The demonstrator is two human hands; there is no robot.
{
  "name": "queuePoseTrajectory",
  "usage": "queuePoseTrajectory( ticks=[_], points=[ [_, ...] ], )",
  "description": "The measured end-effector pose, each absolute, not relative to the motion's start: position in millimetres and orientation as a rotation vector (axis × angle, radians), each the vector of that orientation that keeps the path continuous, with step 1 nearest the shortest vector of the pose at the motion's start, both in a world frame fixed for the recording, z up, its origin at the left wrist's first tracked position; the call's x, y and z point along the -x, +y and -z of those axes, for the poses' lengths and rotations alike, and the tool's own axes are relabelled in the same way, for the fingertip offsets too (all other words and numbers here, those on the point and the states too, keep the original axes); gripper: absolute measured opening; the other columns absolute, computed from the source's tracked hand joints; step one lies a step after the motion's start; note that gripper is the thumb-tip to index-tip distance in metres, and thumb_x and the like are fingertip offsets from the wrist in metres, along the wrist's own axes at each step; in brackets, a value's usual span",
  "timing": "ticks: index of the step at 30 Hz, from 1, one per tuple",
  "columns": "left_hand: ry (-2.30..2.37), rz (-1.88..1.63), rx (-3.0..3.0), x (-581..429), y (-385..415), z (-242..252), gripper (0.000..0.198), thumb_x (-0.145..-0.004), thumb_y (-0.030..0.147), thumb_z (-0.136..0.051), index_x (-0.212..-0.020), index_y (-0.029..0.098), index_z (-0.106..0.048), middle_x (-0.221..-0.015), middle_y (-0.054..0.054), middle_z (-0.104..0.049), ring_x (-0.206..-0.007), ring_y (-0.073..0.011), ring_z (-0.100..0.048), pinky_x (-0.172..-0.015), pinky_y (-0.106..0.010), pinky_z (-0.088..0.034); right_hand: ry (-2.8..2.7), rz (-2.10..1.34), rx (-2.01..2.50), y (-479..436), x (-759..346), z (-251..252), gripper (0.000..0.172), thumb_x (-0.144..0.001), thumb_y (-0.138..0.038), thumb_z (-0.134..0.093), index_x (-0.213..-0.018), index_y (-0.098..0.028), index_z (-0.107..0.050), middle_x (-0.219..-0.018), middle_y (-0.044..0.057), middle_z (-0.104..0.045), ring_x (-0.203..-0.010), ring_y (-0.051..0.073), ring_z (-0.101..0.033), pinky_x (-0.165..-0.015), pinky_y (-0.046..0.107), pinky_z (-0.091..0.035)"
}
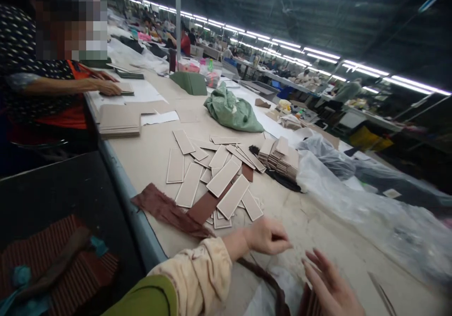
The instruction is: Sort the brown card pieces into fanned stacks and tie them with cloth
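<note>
My left hand (266,236) is above the table, its fingers curled and pinched together; whatever they may hold is too small to make out. To its right, my right hand (332,285) has its fingers stretched out and apart, beside a brown ribbed piece (310,302) at the bottom edge. Beige rectangular pieces with pale borders (228,177) lie scattered beyond my left hand, some over a flat brown strip (208,205). A crumpled dark-red cloth (165,210) reaches toward my left sleeve. Between my hands and the bottom edge runs a dark brown strap (264,278).
Across the table (130,160), a person's hands (111,87) touch flat pieces near a beige stack (120,120). A green bag (231,109), small stacked pieces (280,156) and clear plastic sheeting (353,203) lie farther off. Brown ribbed pieces (63,278) are at lower left.
</note>
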State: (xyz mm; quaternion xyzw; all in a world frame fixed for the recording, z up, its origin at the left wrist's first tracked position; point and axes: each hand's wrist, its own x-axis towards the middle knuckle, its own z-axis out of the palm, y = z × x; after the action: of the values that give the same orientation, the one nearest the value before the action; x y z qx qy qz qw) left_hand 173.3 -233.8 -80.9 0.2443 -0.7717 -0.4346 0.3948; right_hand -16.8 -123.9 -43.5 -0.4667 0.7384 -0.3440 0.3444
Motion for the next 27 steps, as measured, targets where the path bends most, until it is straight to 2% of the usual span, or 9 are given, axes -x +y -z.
queuePoseTrajectory(
  ticks=[3,5,7,8,10,15,21,24,27],
  points=[
    [-1.626,0.61,-1.048,-228,-271,63,0.027,-0.089,0.031,-0.046,-0.092,0.017,-0.069,-0.096,-0.011,-0.069,-0.098,-0.0208,-0.061,-0.094,-0.034,-0.045,1.956,0.846,1.318,-188,-26,50,0.071,-0.07,-0.062,-0.06,-0.125,-0.017,-0.052,-0.119,0.014,-0.064,-0.11,0.031,-0.061,-0.096,0.046,-0.048],
    [-1.342,0.366,-1.45,-255,-288,62,0.033,-0.088,0.03,-0.048,-0.114,0.014,-0.061,-0.124,-0.017,-0.058,-0.125,-0.0281,-0.046,-0.108,-0.045,-0.033,1.982,0.759,1.434,-223,-54,63,0.075,-0.073,-0.062,-0.055,-0.129,-0.012,-0.049,-0.12,0.019,-0.062,-0.111,0.032,-0.059,-0.097,0.048,-0.045],
    [-1.238,0.282,-1.742,-269,-298,68,0.052,-0.082,0.03,-0.057,-0.129,0.01,-0.049,-0.142,-0.022,-0.04,-0.138,-0.0363,-0.026,-0.111,-0.056,-0.022,2.008,0.636,1.571,-250,-80,75,0.083,-0.074,-0.063,-0.052,-0.133,-0.005,-0.045,-0.126,0.025,-0.056,-0.117,0.035,-0.054,-0.099,0.051,-0.041],
    [-1.259,0.302,-1.828,-271,-301,71,0.061,-0.079,0.03,-0.06,-0.134,0.008,-0.044,-0.145,-0.024,-0.034,-0.139,-0.0389,-0.021,-0.111,-0.058,-0.02,2.018,0.572,1.637,-261,-92,79,0.087,-0.074,-0.064,-0.052,-0.135,-0.002,-0.042,-0.13,0.027,-0.052,-0.12,0.038,-0.051,-0.1,0.053,-0.039],
    [-1.341,0.399,-1.898,-269,-302,76,0.067,-0.078,0.028,-0.061,-0.137,0.008,-0.039,-0.146,-0.024,-0.033,-0.138,-0.0391,-0.023,-0.109,-0.058,-0.023,2.046,0.447,1.744,-275,-113,82,0.097,-0.073,-0.069,-0.051,-0.139,0.0,-0.036,-0.132,0.031,-0.048,-0.123,0.042,-0.047,-0.099,0.058,-0.037],
    [-1.413,0.48,-1.904,-265,-301,74,0.054,-0.078,0.019,-0.058,-0.131,0.016,-0.047,-0.142,-0.019,-0.04,-0.132,-0.0359,-0.034,-0.107,-0.053,-0.03,2.192,0.259,1.764,-287,-135,83,0.111,-0.064,-0.08,-0.051,-0.145,-0.007,-0.028,-0.123,0.034,-0.05,-0.116,0.048,-0.049,-0.087,0.064,-0.039],
    [-1.26,0.513,-1.864,-272,-306,75,0.067,-0.074,0.017,-0.066,-0.136,0.016,-0.04,-0.151,-0.022,-0.02,-0.138,-0.0395,-0.026,-0.108,-0.052,-0.03,2.13,0.519,1.744,-287,-118,103,0.108,-0.059,-0.075,-0.06,-0.142,-0.01,-0.033,-0.121,0.028,-0.052,-0.111,0.039,-0.055,-0.093,0.058,-0.039],
    [-1.206,0.644,-1.835,-276,-310,80,0.069,-0.076,0.02,-0.065,-0.139,0.01,-0.036,-0.149,-0.027,-0.022,-0.138,-0.0394,-0.027,-0.109,-0.05,-0.03,2.179,0.426,1.786,-283,-120,104,0.105,-0.062,-0.078,-0.056,-0.14,-0.008,-0.037,-0.122,0.03,-0.05,-0.115,0.041,-0.051,-0.094,0.061,-0.036],
    [-1.177,0.707,-1.789,-276,-312,85,0.071,-0.078,0.021,-0.064,-0.14,0.007,-0.033,-0.145,-0.028,-0.03,-0.137,-0.0361,-0.03,-0.11,-0.047,-0.03,2.196,0.283,1.828,-279,-118,99,0.109,-0.063,-0.079,-0.054,-0.142,-0.006,-0.033,-0.117,0.031,-0.053,-0.111,0.043,-0.053,-0.09,0.061,-0.039]
  ],
)
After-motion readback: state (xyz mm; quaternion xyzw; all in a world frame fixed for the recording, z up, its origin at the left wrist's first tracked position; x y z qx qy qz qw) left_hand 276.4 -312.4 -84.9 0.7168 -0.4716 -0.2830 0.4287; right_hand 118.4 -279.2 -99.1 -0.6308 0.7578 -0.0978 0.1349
